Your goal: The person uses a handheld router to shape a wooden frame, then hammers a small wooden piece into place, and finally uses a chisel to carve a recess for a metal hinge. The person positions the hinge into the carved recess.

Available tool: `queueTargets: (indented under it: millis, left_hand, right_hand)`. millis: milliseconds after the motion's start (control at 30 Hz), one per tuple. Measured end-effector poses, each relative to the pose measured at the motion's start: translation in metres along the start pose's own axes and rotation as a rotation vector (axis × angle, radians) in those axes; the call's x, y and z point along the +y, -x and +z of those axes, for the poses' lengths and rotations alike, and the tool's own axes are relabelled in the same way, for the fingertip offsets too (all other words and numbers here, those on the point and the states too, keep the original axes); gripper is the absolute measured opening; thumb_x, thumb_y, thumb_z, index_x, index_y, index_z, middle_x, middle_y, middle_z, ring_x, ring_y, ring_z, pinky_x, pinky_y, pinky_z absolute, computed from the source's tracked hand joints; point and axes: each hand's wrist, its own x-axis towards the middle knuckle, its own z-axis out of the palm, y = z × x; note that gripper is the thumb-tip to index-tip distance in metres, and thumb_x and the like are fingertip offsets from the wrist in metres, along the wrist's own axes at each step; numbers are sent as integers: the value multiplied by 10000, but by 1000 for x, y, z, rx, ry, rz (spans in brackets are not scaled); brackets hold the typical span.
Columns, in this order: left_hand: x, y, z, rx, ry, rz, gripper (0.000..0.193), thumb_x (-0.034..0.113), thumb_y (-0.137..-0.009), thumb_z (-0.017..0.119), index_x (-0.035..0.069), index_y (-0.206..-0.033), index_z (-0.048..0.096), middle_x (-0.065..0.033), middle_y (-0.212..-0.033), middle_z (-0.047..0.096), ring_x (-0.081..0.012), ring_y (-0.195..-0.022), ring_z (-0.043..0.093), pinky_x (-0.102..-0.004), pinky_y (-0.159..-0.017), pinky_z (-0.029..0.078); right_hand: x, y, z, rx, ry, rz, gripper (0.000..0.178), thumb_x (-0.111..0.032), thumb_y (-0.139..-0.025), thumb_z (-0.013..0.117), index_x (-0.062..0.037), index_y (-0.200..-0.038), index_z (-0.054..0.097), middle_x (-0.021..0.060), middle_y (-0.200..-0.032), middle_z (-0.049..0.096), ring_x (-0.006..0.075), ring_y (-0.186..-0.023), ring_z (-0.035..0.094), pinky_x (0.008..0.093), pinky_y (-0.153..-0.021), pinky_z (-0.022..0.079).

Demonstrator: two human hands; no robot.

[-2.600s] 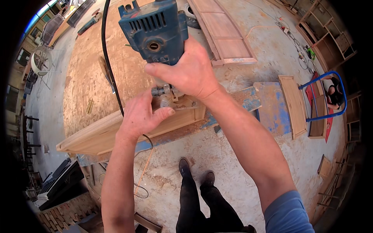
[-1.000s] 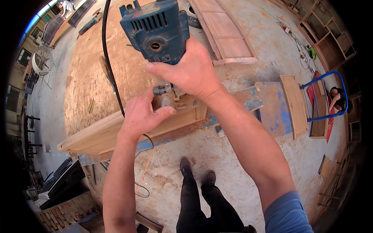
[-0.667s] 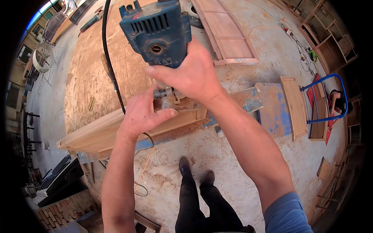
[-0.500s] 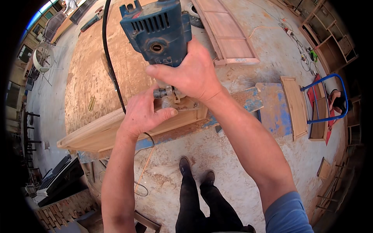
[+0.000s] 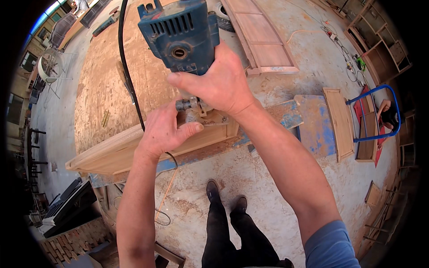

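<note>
Clamping its fingers round the blue router [image 5: 181, 38], the right hand [image 5: 219, 82] likely steers; the left hand [image 5: 163, 130], thumb apart, fingertips hidden, probably steadies the panel [image 5: 114, 154] along the bench's [image 5: 290, 119] near edge.

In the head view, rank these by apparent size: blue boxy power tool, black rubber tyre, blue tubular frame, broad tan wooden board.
Broad tan wooden board
Blue boxy power tool, probably enlarged by nearness
Blue tubular frame, by outline
Black rubber tyre, partly hidden
</note>
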Motion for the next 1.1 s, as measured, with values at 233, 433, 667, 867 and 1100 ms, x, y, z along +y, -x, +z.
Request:
queueTargets:
  millis: [233, 433, 667, 867, 1100]
  left_hand:
    - [3, 0, -1, -7, 21, -42, 911, 747, -766, 692, 17, -1303, 594, -204, -838, 661, -444, -863, 647, -493, -759, 485]
    - [1, 0, 1, 20, 0, -30, 901, 732, -778, 698, -2, -1290, 597, -191, -799, 647, -428, -817, 641, -480, -721, 477]
    - [-2, 1, 5, 62, 5, -18, 831, 717, -794, 694, -24, -1168, 637, -205, -800, 645, -428, -815, 638, -487, -725, 471]
    - [2, 1, 3, 74, 29, -20, 845, 704, -807, 689, -87, -1105, 665, -251, -849, 667, -441, -870, 651, -491, -772, 481]
    - [2, 0, 2, 48, 6, -50, 819, 672, -820, 703, -80, -1143, 663, -254, -933, 692, -439, -933, 660, -485, -815, 499]
  right_hand:
    - [1, -2, 0, 3, 41, -17, 650, -377, -634, 902, -17, -1108, 642, 170, -972, 729, 346, -903, 715, 408, -834, 575]
    - [2, -3, 1, 10, 40, -30, 639, -376, -631, 901, -21, -1098, 648, 170, -967, 727, 355, -901, 714, 410, -831, 576]
    - [6, -5, 4, 40, 38, -47, 630, -377, -631, 904, -6, -1071, 647, 171, -932, 732, 356, -872, 715, 411, -816, 579]
    - [6, -5, 5, 52, 23, -49, 626, -381, -633, 907, -6, -1061, 646, 164, -932, 736, 342, -867, 719, 405, -812, 582]
    - [6, -7, 4, 53, 51, -44, 616, -387, -637, 906, -2, -1041, 646, 158, -921, 738, 334, -862, 723, 397, -807, 586]
